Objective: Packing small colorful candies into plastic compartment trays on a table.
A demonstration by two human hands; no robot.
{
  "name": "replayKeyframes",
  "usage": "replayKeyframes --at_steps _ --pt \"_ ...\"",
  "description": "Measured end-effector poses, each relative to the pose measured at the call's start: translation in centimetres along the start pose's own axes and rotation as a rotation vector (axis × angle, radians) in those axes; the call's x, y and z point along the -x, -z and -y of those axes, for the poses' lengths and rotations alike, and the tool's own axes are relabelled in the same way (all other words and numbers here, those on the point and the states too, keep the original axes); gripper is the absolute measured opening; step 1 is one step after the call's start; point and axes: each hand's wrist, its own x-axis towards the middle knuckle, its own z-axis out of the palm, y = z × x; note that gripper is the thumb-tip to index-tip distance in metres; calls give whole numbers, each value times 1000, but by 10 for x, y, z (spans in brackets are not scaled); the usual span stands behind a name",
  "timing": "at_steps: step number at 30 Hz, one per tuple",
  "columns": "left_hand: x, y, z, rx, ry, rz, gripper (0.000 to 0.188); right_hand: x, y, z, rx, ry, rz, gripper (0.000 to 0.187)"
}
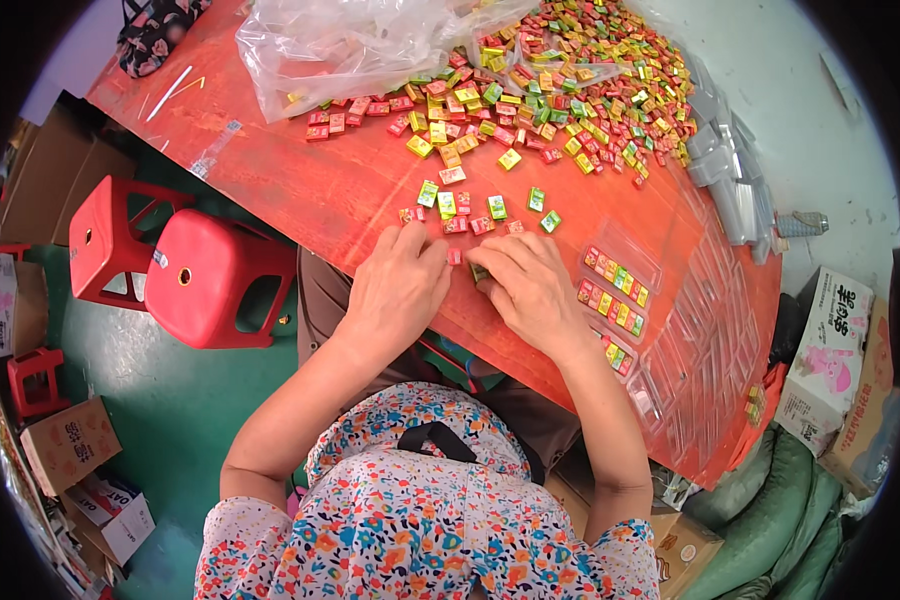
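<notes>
Bent over the red table, my left hand [402, 277] has its fingers drawn together. A small red box [454, 257] shows at its fingertips, seemingly pinched there. Across a narrow gap, my right hand [530, 292] is closed, with a small green box [479, 271] partly hidden between thumb and fingers. Just beyond both hands lies a loose group of small boxes, among them a green-and-white box [497, 207] and a red box [454, 225]. Right of my right hand, clear plastic trays hold rows of red, yellow and green boxes [610, 305].
A large heap of small boxes [570, 95] covers the table's far side, beside a clear plastic bag [340, 50]. Many clear trays [705, 340] spread over the right side, with stacked plastic [725, 170] beyond. Red stools [215, 280] stand left; cartons [825, 350] stand right.
</notes>
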Motion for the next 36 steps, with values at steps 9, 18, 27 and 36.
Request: replayKeyframes --at_steps 9,18,27,36 --pt "9 24 -2 86 20 103 32 -1 2 6 -35 -69 -45 37" --pt "-1 29 24 261 -6 132 35 -13 -20 8 52 96 -45 25" --pt "-12 21 14 346 -96 318 39 5 14 -8 -46 -26 -38 30" --pt "-4 5 -9 293 -25 269 43 17 14 0 -1 -49 -9 39"
